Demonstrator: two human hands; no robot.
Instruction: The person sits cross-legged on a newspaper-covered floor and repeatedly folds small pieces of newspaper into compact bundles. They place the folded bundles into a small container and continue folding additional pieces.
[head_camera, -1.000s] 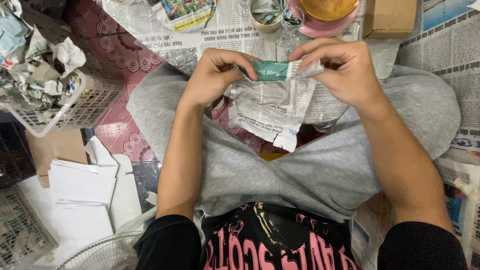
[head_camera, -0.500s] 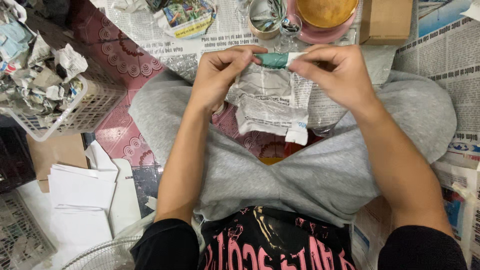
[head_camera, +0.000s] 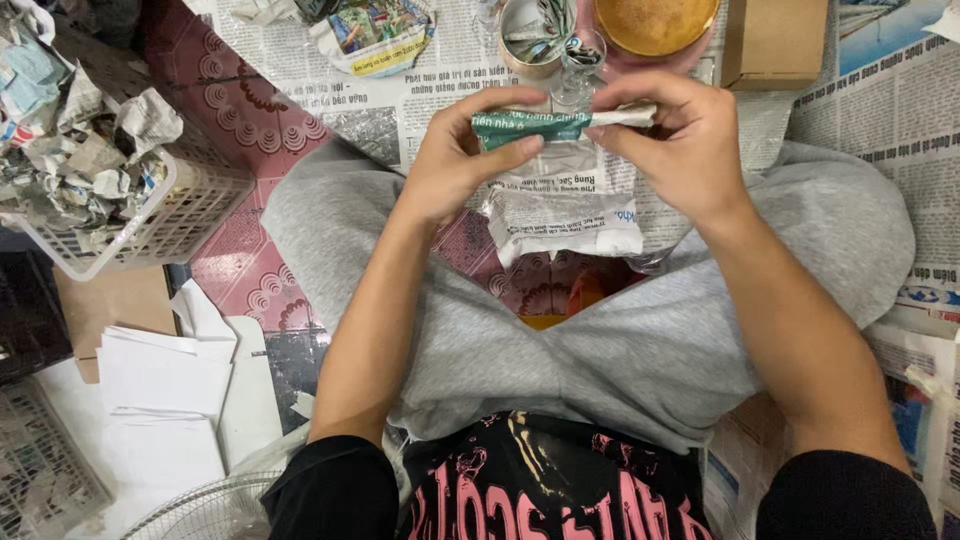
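Observation:
I sit cross-legged in grey trousers. Both hands hold one sheet of newspaper (head_camera: 565, 205) above my lap. Its top edge is rolled into a tight green and white tube (head_camera: 545, 125). My left hand (head_camera: 455, 160) pinches the tube's left end between thumb and fingers. My right hand (head_camera: 680, 140) grips its right end. The loose rest of the sheet hangs down crumpled between my wrists.
A white plastic basket (head_camera: 180, 215) full of crumpled paper stands at the left. White sheets (head_camera: 160, 375) lie on the floor below it. Ahead are a small tin with paper strips (head_camera: 530, 40), a glass (head_camera: 582, 60), an orange-brown bowl (head_camera: 655, 20) and a cardboard box (head_camera: 775, 40) on spread newspaper.
Both hands have lifted the paper a little forward and rolled more of it, so the hanging part is shorter and the tube is tighter.

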